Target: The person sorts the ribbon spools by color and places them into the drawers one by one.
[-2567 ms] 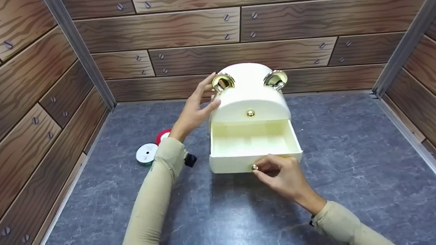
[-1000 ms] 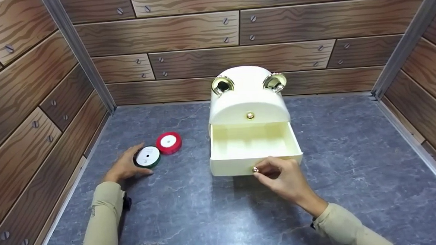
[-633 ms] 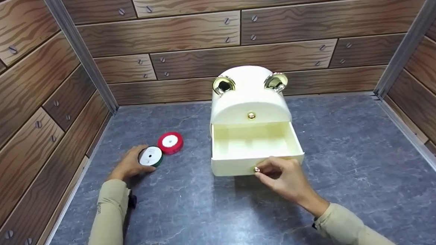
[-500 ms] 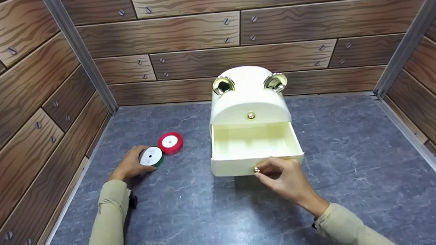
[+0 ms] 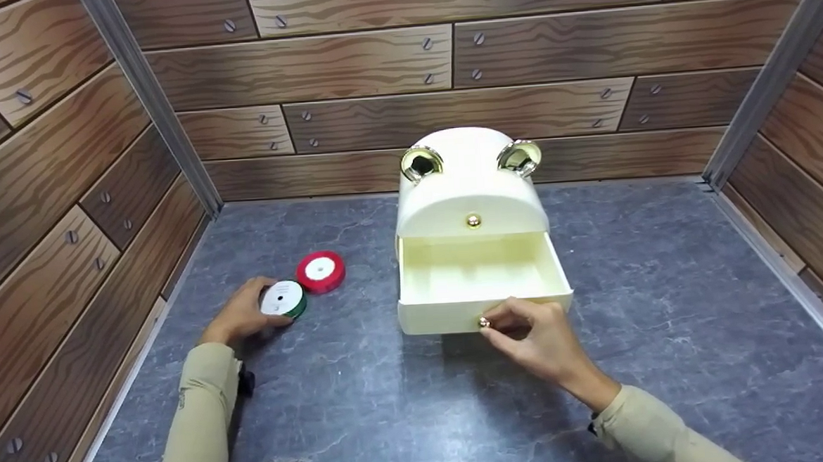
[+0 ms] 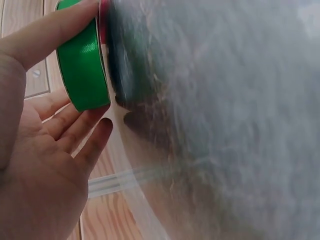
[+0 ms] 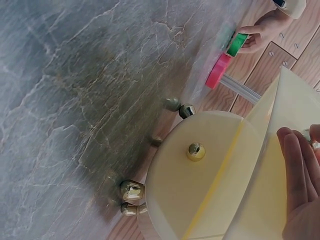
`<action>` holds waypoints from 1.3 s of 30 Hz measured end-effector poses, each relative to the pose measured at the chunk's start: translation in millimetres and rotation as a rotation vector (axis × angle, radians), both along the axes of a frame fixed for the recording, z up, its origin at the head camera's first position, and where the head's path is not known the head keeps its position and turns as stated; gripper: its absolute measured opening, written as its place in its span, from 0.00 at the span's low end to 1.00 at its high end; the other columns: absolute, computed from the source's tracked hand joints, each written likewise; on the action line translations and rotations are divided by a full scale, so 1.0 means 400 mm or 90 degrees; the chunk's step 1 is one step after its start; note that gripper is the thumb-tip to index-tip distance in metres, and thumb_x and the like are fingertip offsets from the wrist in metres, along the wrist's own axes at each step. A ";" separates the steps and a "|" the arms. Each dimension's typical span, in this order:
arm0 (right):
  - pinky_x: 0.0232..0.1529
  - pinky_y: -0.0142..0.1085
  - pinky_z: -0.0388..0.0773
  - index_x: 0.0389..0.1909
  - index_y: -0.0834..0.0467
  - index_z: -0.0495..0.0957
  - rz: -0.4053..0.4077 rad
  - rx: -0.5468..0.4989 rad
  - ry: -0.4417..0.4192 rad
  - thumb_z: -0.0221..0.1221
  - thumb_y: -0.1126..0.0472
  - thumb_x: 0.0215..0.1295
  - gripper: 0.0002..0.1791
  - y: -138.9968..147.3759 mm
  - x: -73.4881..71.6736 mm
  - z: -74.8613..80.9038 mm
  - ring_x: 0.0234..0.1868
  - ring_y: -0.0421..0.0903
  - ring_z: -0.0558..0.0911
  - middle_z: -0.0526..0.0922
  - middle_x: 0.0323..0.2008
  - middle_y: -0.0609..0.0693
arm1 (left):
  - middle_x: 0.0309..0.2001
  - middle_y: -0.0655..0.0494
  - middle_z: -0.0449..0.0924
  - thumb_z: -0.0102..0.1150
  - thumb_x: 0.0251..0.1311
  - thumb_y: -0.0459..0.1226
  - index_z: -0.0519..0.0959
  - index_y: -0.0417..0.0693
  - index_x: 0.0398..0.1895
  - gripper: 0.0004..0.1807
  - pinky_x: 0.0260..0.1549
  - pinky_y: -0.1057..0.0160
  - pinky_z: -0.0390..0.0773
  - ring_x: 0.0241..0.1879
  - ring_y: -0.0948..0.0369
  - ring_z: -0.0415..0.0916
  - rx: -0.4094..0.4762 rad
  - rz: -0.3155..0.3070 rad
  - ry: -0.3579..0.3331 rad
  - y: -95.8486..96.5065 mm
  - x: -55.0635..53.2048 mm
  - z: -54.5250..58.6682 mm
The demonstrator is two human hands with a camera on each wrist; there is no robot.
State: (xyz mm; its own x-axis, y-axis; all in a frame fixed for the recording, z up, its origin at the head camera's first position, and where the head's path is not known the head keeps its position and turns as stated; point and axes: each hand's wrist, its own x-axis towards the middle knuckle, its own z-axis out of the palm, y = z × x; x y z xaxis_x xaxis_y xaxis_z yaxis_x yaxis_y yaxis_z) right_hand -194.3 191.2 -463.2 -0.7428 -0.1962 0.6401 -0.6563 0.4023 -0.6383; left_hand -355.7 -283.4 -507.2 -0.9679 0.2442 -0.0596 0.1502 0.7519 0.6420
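Note:
My left hand (image 5: 243, 314) is curled round a spool of green ribbon (image 5: 282, 298) lying flat on the table, label up. In the left wrist view the thumb crosses the green ribbon (image 6: 84, 70) and the fingers reach behind it. A spool of red ribbon (image 5: 320, 271) lies right against it. My right hand (image 5: 544, 340) pinches the small gold knob (image 5: 484, 322) of the lower drawer (image 5: 434, 318). That drawer is pulled out of a cream storage box (image 5: 468, 175) and holds nothing. The upper, rounded drawer front, with its own gold knob (image 5: 474, 221), is closed.
Two shiny gold ear-like cups (image 5: 421, 163) stick up from the top of the box. Wood-patterned walls (image 5: 346, 65) with metal corner strips enclose the dark marbled table (image 5: 669, 302) at the back and both sides.
My left hand has left the side of the box and moved left and nearer to the green ribbon spool, where it stays. My right hand keeps its pinch on the knob; the drawer stays out.

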 end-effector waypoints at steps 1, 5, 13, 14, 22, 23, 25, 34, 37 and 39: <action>0.32 0.27 0.85 0.34 0.57 0.87 0.000 0.000 0.000 0.74 0.75 0.52 0.12 0.000 0.000 0.000 0.29 0.42 0.90 0.91 0.32 0.48 | 0.65 0.35 0.72 0.81 0.51 0.38 0.72 0.36 0.65 0.40 0.68 0.38 0.67 0.65 0.41 0.70 0.002 0.001 0.003 0.000 0.002 0.001; 0.33 0.27 0.85 0.34 0.57 0.87 0.002 0.001 -0.001 0.74 0.74 0.52 0.12 0.000 0.000 0.001 0.29 0.42 0.90 0.91 0.32 0.49 | 0.62 0.36 0.74 0.82 0.49 0.41 0.72 0.36 0.63 0.41 0.65 0.39 0.70 0.62 0.42 0.72 -0.001 -0.007 0.027 0.000 0.008 0.011; 0.33 0.27 0.85 0.34 0.56 0.88 -0.002 0.005 -0.003 0.74 0.74 0.52 0.12 0.001 0.001 0.003 0.30 0.41 0.90 0.91 0.32 0.48 | 0.59 0.39 0.78 0.83 0.46 0.43 0.75 0.38 0.62 0.41 0.62 0.40 0.74 0.59 0.44 0.75 0.022 -0.027 0.068 0.019 0.023 0.036; 0.33 0.27 0.85 0.34 0.56 0.88 -0.001 0.004 -0.004 0.74 0.74 0.52 0.12 0.000 0.001 0.003 0.30 0.41 0.90 0.91 0.32 0.48 | 0.58 0.39 0.78 0.83 0.46 0.44 0.75 0.39 0.62 0.40 0.62 0.40 0.74 0.58 0.44 0.75 0.026 -0.030 0.070 0.021 0.024 0.039; 0.33 0.26 0.85 0.34 0.56 0.88 -0.003 0.000 0.000 0.75 0.74 0.52 0.13 -0.001 0.003 0.003 0.30 0.42 0.90 0.91 0.33 0.48 | 0.59 0.45 0.76 0.84 0.45 0.46 0.74 0.44 0.62 0.41 0.60 0.45 0.76 0.58 0.47 0.75 0.078 -0.043 0.071 0.062 0.046 0.072; 0.33 0.26 0.85 0.34 0.56 0.88 -0.003 0.000 -0.001 0.75 0.74 0.52 0.12 -0.001 0.002 0.004 0.30 0.42 0.90 0.91 0.33 0.48 | 0.59 0.46 0.76 0.84 0.44 0.46 0.74 0.45 0.62 0.41 0.60 0.46 0.75 0.58 0.47 0.74 0.088 -0.043 0.072 0.069 0.049 0.076; 0.33 0.26 0.85 0.34 0.56 0.88 -0.003 -0.001 -0.004 0.75 0.74 0.52 0.12 -0.001 0.002 0.004 0.30 0.42 0.90 0.91 0.33 0.48 | 0.60 0.47 0.76 0.85 0.44 0.45 0.74 0.46 0.62 0.41 0.59 0.47 0.75 0.58 0.48 0.75 0.096 -0.051 0.080 0.080 0.054 0.082; 0.33 0.27 0.85 0.34 0.55 0.88 -0.002 -0.004 -0.009 0.75 0.74 0.53 0.12 0.000 0.003 0.002 0.30 0.42 0.90 0.91 0.32 0.48 | 0.59 0.51 0.77 0.86 0.43 0.45 0.73 0.49 0.63 0.43 0.58 0.49 0.77 0.57 0.52 0.75 0.108 -0.088 0.102 0.136 0.070 0.116; 0.33 0.27 0.85 0.35 0.55 0.88 -0.004 -0.002 -0.014 0.75 0.73 0.53 0.12 0.001 0.002 0.003 0.30 0.42 0.90 0.91 0.32 0.47 | 0.60 0.52 0.76 0.86 0.42 0.45 0.74 0.50 0.64 0.43 0.59 0.47 0.77 0.58 0.51 0.76 0.125 -0.098 0.109 0.155 0.077 0.135; 0.33 0.27 0.85 0.35 0.55 0.88 -0.004 0.001 -0.016 0.75 0.73 0.53 0.12 0.002 0.001 0.004 0.30 0.42 0.90 0.91 0.33 0.47 | 0.61 0.52 0.76 0.86 0.42 0.46 0.74 0.51 0.64 0.43 0.59 0.47 0.77 0.58 0.50 0.76 0.133 -0.109 0.117 0.169 0.081 0.146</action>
